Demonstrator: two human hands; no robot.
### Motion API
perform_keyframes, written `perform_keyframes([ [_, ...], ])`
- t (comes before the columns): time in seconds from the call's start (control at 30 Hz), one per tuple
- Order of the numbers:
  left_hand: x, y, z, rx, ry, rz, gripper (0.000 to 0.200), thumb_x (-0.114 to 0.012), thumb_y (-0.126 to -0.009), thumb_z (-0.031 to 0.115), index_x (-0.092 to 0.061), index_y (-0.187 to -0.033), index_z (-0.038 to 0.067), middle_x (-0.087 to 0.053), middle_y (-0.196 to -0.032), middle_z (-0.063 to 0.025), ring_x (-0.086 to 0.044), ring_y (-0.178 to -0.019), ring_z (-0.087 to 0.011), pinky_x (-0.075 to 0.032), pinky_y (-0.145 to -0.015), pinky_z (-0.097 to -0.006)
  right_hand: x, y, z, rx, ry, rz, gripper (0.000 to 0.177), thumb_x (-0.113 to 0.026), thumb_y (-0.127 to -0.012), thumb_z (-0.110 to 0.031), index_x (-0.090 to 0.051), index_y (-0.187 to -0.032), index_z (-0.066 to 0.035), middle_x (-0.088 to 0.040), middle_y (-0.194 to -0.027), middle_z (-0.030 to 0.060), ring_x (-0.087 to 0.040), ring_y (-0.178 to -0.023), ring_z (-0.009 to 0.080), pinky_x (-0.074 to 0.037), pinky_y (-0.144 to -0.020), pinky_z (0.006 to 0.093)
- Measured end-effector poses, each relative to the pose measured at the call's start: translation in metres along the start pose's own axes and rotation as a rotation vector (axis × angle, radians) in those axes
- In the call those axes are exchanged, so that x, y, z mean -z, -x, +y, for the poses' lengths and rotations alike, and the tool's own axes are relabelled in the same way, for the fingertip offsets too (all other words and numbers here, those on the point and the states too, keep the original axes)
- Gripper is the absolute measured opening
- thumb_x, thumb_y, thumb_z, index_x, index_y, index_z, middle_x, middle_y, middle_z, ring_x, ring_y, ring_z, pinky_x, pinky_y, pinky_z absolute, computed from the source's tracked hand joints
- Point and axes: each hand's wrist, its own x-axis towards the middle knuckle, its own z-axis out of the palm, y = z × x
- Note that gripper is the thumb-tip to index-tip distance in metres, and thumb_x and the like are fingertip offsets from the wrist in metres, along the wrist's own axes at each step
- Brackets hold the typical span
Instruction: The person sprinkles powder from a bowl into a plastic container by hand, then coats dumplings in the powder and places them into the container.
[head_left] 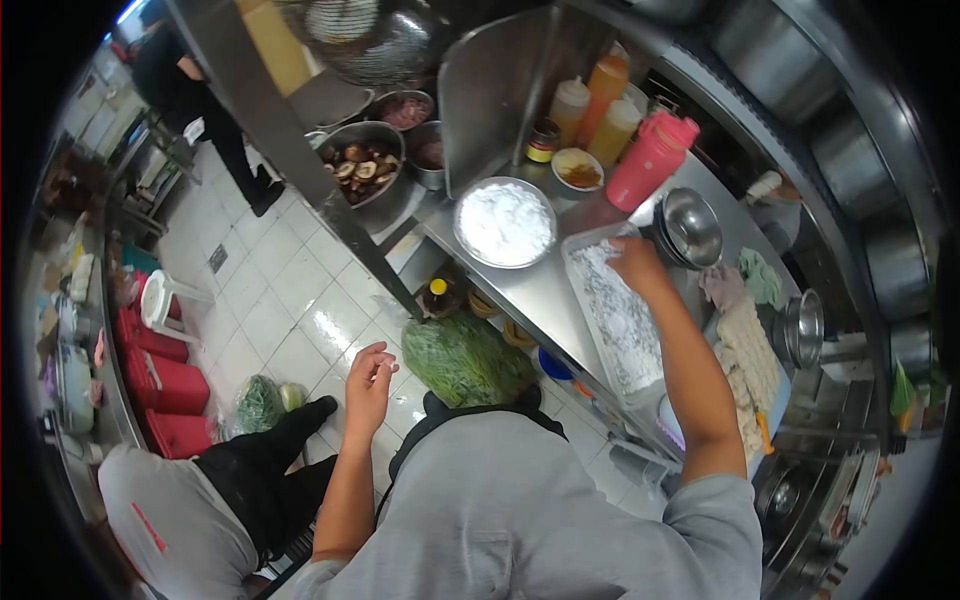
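My right hand reaches down to the far end of a long tray on the steel counter. White powder covers the tray's bottom in a patchy layer. Its fingers are drawn together over the powder; what they hold, if anything, is hidden. Left of the tray stands a round metal bowl heaped with white powder. Away from the counter, over the floor, my left hand hangs with loosely curled, parted fingers and nothing visible in it. A whitish trace shows on its fingertips.
A pink bottle, sauce bottles and stacked metal bowls stand behind the tray. Pale dough-like pieces lie to the right. A bag of greens sits below. A person is close at left, another farther off.
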Motion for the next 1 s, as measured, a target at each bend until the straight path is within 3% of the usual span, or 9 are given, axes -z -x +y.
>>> perform_keyframes([
  [0.07, 0.005, -0.003, -0.012, -0.067, -0.123, 0.016, 0.008, -0.052, -0.084, 0.007, -0.058, -0.089, 0.004, -0.052, -0.11, -0.0134, -0.056, -0.089, -0.0193, -0.048, -0.071, -0.0278, 0.003, -0.02, -0.035, 0.06, -0.158, 0.063, 0.032, -0.065, -0.068, -0.018, -0.063, -0.097, -0.005, -0.061, -0.094, 0.0198, -0.056, -0.093, 0.0337, -0.045, -0.083, 0.0386],
  [0.17, 0.001, -0.006, -0.013, -0.139, -0.12, 0.02, 0.007, -0.054, -0.083, 0.009, -0.058, -0.086, 0.004, -0.054, -0.108, -0.014, -0.055, -0.094, -0.0238, -0.047, -0.074, -0.0305, -0.034, -0.057, -0.084, 0.195, 0.021, -0.023, 0.038, -0.067, -0.068, -0.023, -0.062, -0.102, -0.006, -0.06, -0.099, 0.0193, -0.056, -0.096, 0.0342, -0.045, -0.084, 0.0403],
  [0.2, 0.001, -0.006, -0.01, -0.284, -0.247, 0.024, 0.009, -0.05, -0.085, 0.006, -0.058, -0.087, 0.003, -0.051, -0.111, -0.0145, -0.056, -0.092, -0.0214, -0.047, -0.073, -0.0289, -0.048, -0.066, -0.094, 0.208, 0.032, -0.057, 0.041, -0.069, -0.068, -0.025, -0.061, -0.103, -0.006, -0.06, -0.1, 0.0191, -0.055, -0.096, 0.034, -0.045, -0.084, 0.0405],
  [0.33, 0.005, -0.002, 0.0, -0.254, -0.203, 0.112, 0.011, -0.054, -0.084, 0.013, -0.059, -0.089, 0.005, -0.052, -0.112, -0.0123, -0.055, -0.093, -0.0214, -0.046, -0.076, -0.0299, -0.071, -0.082, -0.135, 0.253, 0.146, -0.173, 0.055, -0.072, -0.064, -0.031, -0.056, -0.11, -0.007, -0.056, -0.106, 0.0197, -0.056, -0.093, 0.0347, -0.046, -0.082, 0.0414],
  [0.67, 0.021, 0.026, -0.012, -0.065, -0.155, 0.176, 0.017, -0.057, -0.083, 0.017, -0.058, -0.09, 0.002, -0.054, -0.108, -0.0124, -0.056, -0.088, -0.0226, -0.046, -0.075, -0.0295, -0.091, -0.106, -0.118, 0.254, 0.283, -0.182, 0.035, -0.069, -0.065, -0.014, -0.059, -0.098, -0.004, -0.06, -0.092, 0.0216, -0.059, -0.088, 0.0334, -0.048, -0.076, 0.0413],
  [0.77, 0.018, 0.024, -0.013, -0.063, -0.154, 0.184, 0.017, -0.057, -0.083, 0.017, -0.058, -0.09, 0.002, -0.055, -0.107, -0.0127, -0.056, -0.089, -0.0236, -0.046, -0.076, -0.0302, -0.07, -0.114, -0.107, -0.058, -0.335, -0.194, 0.047, -0.064, -0.069, -0.007, -0.051, -0.113, 0.005, -0.062, -0.091, 0.0129, -0.06, -0.086, 0.0204, -0.049, -0.072, 0.034],
  [0.8, 0.017, 0.022, -0.012, -0.07, -0.159, 0.184, 0.017, -0.057, -0.082, 0.017, -0.058, -0.09, 0.002, -0.055, -0.106, -0.0128, -0.056, -0.089, -0.0243, -0.045, -0.077, -0.0307, -0.062, -0.116, -0.104, -0.061, -0.334, -0.196, 0.047, -0.064, -0.069, -0.007, -0.051, -0.113, 0.005, -0.062, -0.091, 0.0129, -0.06, -0.086, 0.0204, -0.049, -0.072, 0.034],
  [0.87, 0.017, 0.018, -0.01, -0.135, -0.201, 0.18, 0.016, -0.057, -0.082, 0.016, -0.058, -0.089, 0.002, -0.056, -0.104, -0.013, -0.055, -0.09, -0.0252, -0.045, -0.078, -0.0312, -0.052, -0.112, -0.086, -0.312, -1.034, -0.203, 0.051, -0.062, -0.071, -0.005, -0.046, -0.119, 0.004, -0.059, -0.095, 0.0089, -0.059, -0.083, 0.0179, -0.049, -0.07, 0.0314],
  [1.0, 0.013, 0.002, -0.027, -0.147, -0.08, 0.14, 0.011, -0.056, -0.083, 0.012, -0.058, -0.088, 0.003, -0.056, -0.104, -0.0123, -0.056, -0.091, -0.0222, -0.045, -0.078, -0.0305, -0.006, -0.089, -0.039, -0.134, -0.956, -0.306, 0.049, -0.056, -0.074, 0.0, -0.046, -0.122, -0.004, -0.056, -0.104, 0.0061, -0.054, -0.094, 0.0156, -0.046, -0.08, 0.0283],
])
